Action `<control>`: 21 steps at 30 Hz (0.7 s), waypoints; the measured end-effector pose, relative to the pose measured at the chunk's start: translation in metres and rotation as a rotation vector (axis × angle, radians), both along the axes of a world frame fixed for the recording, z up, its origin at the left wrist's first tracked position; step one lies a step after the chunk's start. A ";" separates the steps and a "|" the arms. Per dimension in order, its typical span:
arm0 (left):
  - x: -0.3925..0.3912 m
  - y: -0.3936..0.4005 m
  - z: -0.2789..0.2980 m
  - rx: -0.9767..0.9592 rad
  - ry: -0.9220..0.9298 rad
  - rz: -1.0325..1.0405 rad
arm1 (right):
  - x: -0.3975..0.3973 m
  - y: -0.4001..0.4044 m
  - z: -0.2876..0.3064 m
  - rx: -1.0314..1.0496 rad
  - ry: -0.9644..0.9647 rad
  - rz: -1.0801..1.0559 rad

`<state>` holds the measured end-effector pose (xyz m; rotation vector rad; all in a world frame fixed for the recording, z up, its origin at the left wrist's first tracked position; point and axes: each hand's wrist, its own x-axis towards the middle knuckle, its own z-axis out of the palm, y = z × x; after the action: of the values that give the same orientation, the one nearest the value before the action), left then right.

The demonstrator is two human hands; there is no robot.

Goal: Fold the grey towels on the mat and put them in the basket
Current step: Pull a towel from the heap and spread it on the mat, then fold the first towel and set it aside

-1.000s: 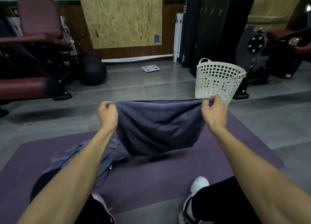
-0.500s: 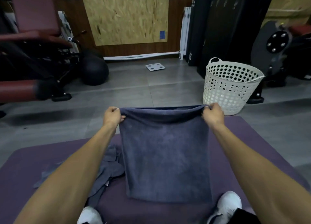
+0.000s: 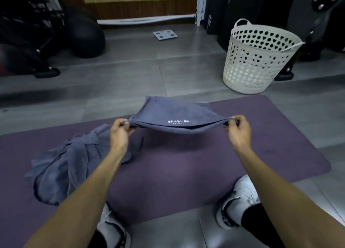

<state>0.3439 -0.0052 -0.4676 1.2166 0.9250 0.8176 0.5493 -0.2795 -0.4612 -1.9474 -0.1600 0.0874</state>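
Lower left of frame: a crumpled heap of grey towels (image 3: 74, 163) lies on the purple rubber mat (image 3: 186, 173). Left hand (image 3: 119, 134) and right hand (image 3: 238, 131) each pinch one end of a doubled grey terry towel (image 3: 177, 117) held above the mat at centre. Keep edges aligned and tension even while lowering. The white perforated plastic basket (image 3: 255, 61) stands upper right.

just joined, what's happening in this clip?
A person is folding towels on a purple exercise mat. The left hand and right hand each pinch an end of a grey towel with a small white logo, held stretched in the air above the mat. A crumpled pile of grey towels lies on the mat's left side. The white perforated plastic basket stands on the floor beyond the mat.
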 end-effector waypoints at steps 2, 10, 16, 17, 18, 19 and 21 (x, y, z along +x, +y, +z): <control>-0.015 -0.016 -0.030 -0.043 0.049 -0.005 | -0.017 -0.012 -0.031 -0.041 0.058 -0.003; -0.081 -0.072 -0.122 -0.212 0.256 -0.011 | -0.094 -0.058 -0.104 -0.267 0.131 0.058; -0.113 -0.079 -0.152 -0.114 0.730 -0.178 | -0.116 -0.078 -0.127 -0.596 0.136 0.143; -0.116 -0.083 -0.152 -0.046 0.829 -0.220 | -0.119 -0.080 -0.126 -0.662 0.149 0.167; -0.117 -0.087 -0.149 0.017 0.892 -0.240 | -0.121 -0.081 -0.127 -0.698 0.156 0.190; -0.116 -0.089 -0.145 0.065 0.922 -0.237 | -0.122 -0.080 -0.127 -0.713 0.157 0.212; -0.111 -0.089 -0.141 0.106 0.955 -0.219 | -0.120 -0.075 -0.126 -0.703 0.155 0.265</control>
<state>0.2332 -0.0940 -0.6086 1.8055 1.4720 0.0614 0.4295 -0.3548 -0.5875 -2.5945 -0.3154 0.5274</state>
